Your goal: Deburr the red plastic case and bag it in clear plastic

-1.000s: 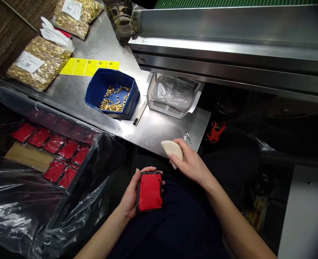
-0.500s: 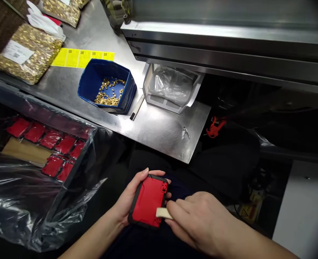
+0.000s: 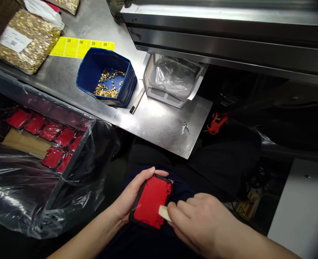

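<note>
Over my lap, my left hand grips a red rectangular plastic part with a black border, fingers wrapped round its left side and top. Small raised details show at the part's right corners. My right hand is closed around a flat, cream-coloured strip-like tool, only its blunt end showing past the fingers. That end lies at the red part's lower right edge; whether it presses on it I cannot tell.
The metal table carries a blue bin of small brass pieces, a grey bin holding clear plastic, yellow labels and a bag of brass pieces. At left, a plastic-lined crate holds several red parts.
Both hands and the red part have shifted slightly right in the view. The cream tool has tilted, its end a little higher along the part's right edge. The table appears slightly higher.
</note>
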`<state>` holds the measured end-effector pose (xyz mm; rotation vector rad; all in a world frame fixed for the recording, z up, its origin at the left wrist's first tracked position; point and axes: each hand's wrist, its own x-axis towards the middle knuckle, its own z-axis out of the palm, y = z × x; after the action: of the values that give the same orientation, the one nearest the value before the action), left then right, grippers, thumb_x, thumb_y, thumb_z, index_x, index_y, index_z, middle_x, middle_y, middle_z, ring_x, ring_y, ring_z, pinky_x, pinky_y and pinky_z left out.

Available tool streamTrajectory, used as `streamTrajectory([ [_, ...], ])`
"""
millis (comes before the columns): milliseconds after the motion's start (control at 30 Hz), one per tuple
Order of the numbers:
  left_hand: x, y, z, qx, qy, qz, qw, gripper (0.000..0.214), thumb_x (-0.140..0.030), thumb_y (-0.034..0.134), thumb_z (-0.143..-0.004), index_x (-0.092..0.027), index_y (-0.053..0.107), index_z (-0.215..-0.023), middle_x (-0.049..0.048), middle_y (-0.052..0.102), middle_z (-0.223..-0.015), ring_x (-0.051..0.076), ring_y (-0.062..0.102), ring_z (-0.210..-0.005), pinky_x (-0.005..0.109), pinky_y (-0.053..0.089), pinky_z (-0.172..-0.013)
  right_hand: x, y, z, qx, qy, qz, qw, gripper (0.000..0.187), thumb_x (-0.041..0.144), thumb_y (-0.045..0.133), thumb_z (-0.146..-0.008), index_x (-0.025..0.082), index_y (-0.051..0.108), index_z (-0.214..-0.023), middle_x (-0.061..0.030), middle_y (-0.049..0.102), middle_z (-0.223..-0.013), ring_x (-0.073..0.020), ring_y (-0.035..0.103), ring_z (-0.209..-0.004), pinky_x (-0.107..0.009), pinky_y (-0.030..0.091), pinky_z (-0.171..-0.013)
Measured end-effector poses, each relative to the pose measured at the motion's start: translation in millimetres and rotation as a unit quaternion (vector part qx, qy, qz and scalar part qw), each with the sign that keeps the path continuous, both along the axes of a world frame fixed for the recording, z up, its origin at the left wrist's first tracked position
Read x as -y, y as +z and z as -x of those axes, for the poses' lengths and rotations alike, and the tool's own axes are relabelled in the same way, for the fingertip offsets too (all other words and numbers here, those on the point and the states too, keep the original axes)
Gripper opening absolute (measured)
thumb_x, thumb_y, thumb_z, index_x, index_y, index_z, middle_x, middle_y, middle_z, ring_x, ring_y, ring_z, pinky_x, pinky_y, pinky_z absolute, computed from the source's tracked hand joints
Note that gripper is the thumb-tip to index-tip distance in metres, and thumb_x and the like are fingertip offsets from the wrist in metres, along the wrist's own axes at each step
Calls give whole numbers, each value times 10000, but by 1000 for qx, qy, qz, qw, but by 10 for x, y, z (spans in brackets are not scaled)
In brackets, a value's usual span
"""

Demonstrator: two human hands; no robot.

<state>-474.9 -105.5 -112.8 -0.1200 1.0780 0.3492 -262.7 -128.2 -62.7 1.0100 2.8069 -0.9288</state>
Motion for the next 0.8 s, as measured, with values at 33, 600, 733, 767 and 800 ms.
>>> streamTrajectory([
  [33, 15, 0, -13, -7, -8, 5, 1000, 499, -556, 636, -894, -130, 719, -1140, 185, 774, -1068, 278, 734, -904, 363, 584, -806, 28, -10, 35, 9, 9, -4, 1000, 114, 234, 585, -909, 198, 568, -1016, 23, 635, -680, -179, 564, -496, -385, 205, -485],
  [600, -10, -49, -98, -20, -87, 25, 996, 513, -633, 657, -856, -143, 741, -985, 120, 759, -872, 218, 689, -740, 294, 563, -680, -12, -16, 141, 21, -3, 97, 995, 69, 264, 474, -1006, 237, 467, -943, 51, 661, -750, -147, 574, -549, -344, 180, -501],
  [733, -1, -66, -66, -29, -82, 35, 996, 516, -634, 656, -858, -147, 742, -1006, 119, 760, -881, 201, 677, -700, 274, 543, -624, -25, -19, 129, 53, -27, 115, 992, 106, 235, 442, -1025, 236, 478, -926, 59, 665, -731, -140, 563, -518, -343, 183, -505],
  [767, 2, -70, -65, -30, -83, 38, 995, 510, -628, 665, -853, -144, 742, -994, 117, 756, -862, 198, 673, -687, 269, 538, -612, -37, -18, 136, 56, -28, 110, 992, 114, 242, 434, -1032, 234, 484, -930, 53, 671, -737, -144, 570, -524, -343, 179, -507],
  [800, 6, -74, -67, -28, -84, 43, 995, 507, -627, 672, -847, -142, 742, -979, 115, 752, -844, 199, 671, -676, 267, 533, -598, -52, -16, 145, 57, -24, 105, 993, 118, 254, 428, -1039, 230, 492, -943, 45, 677, -744, -149, 579, -533, -343, 177, -508],
])
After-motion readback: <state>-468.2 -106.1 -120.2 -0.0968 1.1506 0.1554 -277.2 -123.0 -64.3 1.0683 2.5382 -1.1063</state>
